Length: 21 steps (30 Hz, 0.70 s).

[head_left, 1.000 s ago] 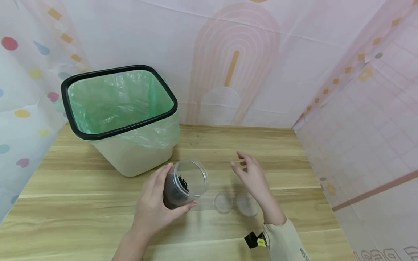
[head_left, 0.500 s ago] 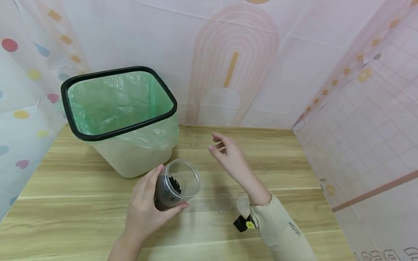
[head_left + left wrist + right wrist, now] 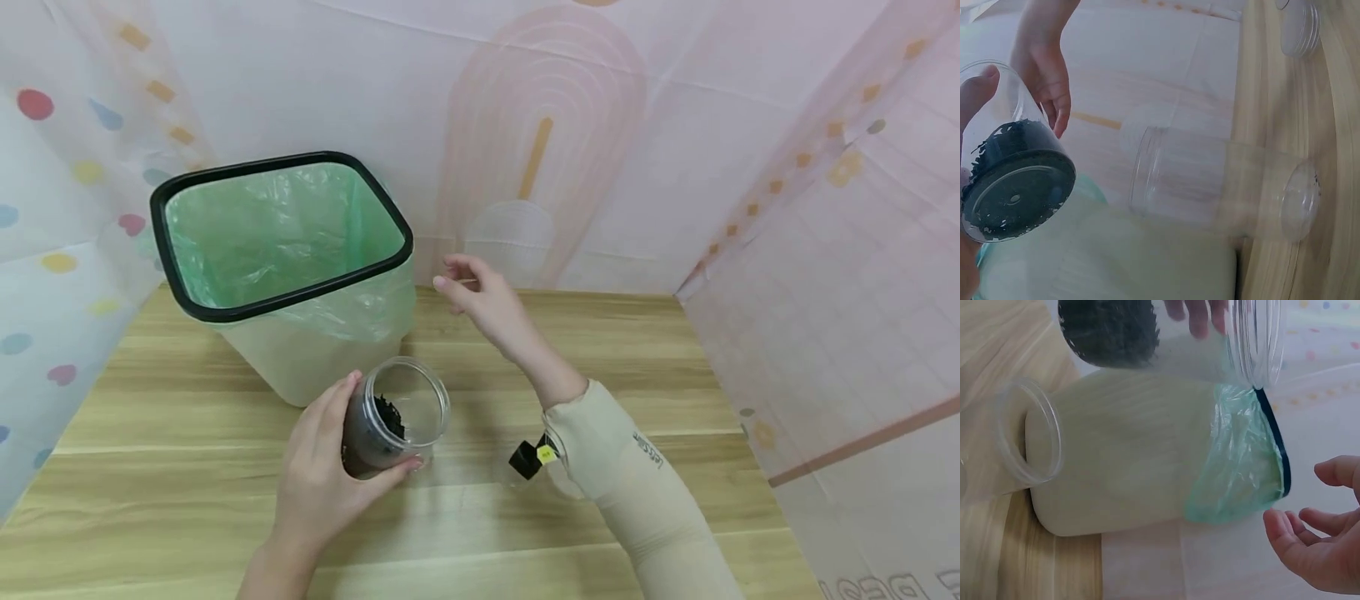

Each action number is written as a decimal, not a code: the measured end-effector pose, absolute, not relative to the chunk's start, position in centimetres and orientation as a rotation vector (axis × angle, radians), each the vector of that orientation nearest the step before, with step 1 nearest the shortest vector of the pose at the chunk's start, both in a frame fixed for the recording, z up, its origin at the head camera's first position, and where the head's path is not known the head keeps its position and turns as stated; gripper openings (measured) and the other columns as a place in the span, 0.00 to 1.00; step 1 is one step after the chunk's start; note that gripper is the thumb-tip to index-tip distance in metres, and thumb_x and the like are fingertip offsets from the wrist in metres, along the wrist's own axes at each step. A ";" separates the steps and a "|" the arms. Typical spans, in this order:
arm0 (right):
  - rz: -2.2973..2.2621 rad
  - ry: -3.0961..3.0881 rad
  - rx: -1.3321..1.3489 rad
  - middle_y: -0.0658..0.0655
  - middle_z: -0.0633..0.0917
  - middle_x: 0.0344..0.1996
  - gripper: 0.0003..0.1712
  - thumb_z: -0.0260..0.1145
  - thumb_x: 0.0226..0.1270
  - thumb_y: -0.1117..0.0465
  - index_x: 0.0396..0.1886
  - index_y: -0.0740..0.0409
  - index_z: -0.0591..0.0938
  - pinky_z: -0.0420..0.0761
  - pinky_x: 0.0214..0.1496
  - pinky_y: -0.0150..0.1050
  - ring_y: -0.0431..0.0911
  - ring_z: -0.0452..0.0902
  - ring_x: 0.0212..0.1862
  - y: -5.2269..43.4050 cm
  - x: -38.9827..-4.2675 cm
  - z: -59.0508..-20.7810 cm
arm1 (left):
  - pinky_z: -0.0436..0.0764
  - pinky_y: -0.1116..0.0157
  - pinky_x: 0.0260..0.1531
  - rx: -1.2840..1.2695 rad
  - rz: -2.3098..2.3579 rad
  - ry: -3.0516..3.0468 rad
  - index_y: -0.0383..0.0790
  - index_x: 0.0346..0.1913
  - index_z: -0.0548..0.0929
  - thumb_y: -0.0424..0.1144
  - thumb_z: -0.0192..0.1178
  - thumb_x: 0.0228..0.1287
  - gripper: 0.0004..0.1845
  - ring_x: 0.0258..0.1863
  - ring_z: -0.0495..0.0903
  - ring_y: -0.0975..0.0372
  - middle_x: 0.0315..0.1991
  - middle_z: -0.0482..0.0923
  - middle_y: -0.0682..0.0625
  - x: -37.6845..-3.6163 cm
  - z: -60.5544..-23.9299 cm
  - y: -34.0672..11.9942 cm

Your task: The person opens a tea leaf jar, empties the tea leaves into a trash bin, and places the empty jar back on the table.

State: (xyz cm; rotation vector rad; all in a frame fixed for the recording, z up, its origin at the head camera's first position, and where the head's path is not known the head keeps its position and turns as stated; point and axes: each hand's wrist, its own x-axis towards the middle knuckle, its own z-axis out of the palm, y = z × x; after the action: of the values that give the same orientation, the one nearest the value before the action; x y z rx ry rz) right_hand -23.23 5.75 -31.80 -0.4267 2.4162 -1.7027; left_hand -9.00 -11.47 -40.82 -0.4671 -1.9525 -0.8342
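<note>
My left hand [image 3: 318,458] grips a clear jar [image 3: 408,396] that holds dark dried flakes [image 3: 388,417]. The jar is open and tilted, its mouth facing up and right. In the left wrist view its base shows, covered by the dark flakes [image 3: 1016,187]. Close by stands a second clear jar [image 3: 1210,181], without visible contents and apart from the held one; the head view mostly hides it behind the held jar. My right hand [image 3: 483,300] is in the air right of the bin, fingers loosely bent. Thumb and fingers stand apart with nothing between them in the right wrist view [image 3: 1322,537].
A cream bin [image 3: 300,358] with a black rim [image 3: 281,297] and green liner [image 3: 277,233] stands back left on the wooden table [image 3: 187,483]. Clear round pieces like lids [image 3: 566,482] lie partly under the right sleeve [image 3: 637,483]. Printed cloth [image 3: 547,67] hangs behind.
My right hand has moved up and left, from above the lid-like pieces to beside the bin. The left hand and its jar have shifted slightly left.
</note>
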 end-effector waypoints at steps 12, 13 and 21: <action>-1.835 2.124 -0.239 0.61 0.76 0.51 0.28 0.59 0.68 0.59 0.63 0.67 0.67 0.81 0.47 0.37 0.49 0.76 0.43 2.9 -26.9 -29.9 | 0.65 0.69 0.61 -0.451 -0.807 -1.947 0.24 0.55 0.73 0.67 0.60 0.48 0.48 0.47 0.75 0.47 0.49 0.77 0.35 -8.9 -40.7 -12.2; -1.845 2.100 -0.228 0.61 0.76 0.51 0.28 0.59 0.68 0.59 0.63 0.67 0.67 0.81 0.48 0.38 0.48 0.76 0.42 2.7 -27.1 -29.7 | 0.65 0.69 0.61 -0.448 -0.806 -1.951 0.24 0.56 0.73 0.68 0.60 0.48 0.48 0.48 0.75 0.47 0.49 0.77 0.35 -8.8 -40.6 -12.3; -1.980 1.863 -0.069 0.57 0.78 0.37 0.27 0.62 0.64 0.64 0.61 0.70 0.68 0.81 0.38 0.34 0.44 0.75 0.28 1.7 -28.4 -29.5 | 0.65 0.70 0.61 -0.440 -0.790 -1.947 0.24 0.55 0.73 0.68 0.60 0.48 0.48 0.47 0.75 0.46 0.49 0.77 0.35 -8.7 -40.6 -12.6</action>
State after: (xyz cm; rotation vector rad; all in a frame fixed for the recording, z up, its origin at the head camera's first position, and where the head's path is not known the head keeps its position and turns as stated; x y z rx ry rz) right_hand -28.36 1.73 -29.45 -0.0695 1.8631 -1.9800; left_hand -8.72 -12.59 -40.62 -0.4400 -1.9471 -0.7897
